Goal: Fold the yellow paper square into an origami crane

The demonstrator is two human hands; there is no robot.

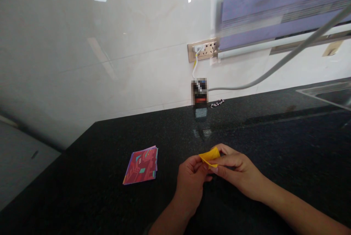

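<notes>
A small piece of folded yellow paper (210, 155) is held up between both hands, over the dark countertop. My left hand (191, 180) pinches its left corner between thumb and fingers. On the other side my right hand (238, 169) grips the right edge, with its thumb below and fingers above and behind. The paper is bent, its layers slightly apart at the lower edge. To the left of my hands, a stack of printed paper sheets (141, 165), red with a colourful pattern on top, lies on the counter.
The black speckled countertop (109, 136) meets a pale tiled wall (137, 63). A blurred-out device (200, 94) stands against it, with a grey cable (246, 85) running right and a white cord to a wall socket (203, 50). A small beaded strand (217, 103) lies beside it. A sink edge (315, 94) shows at right.
</notes>
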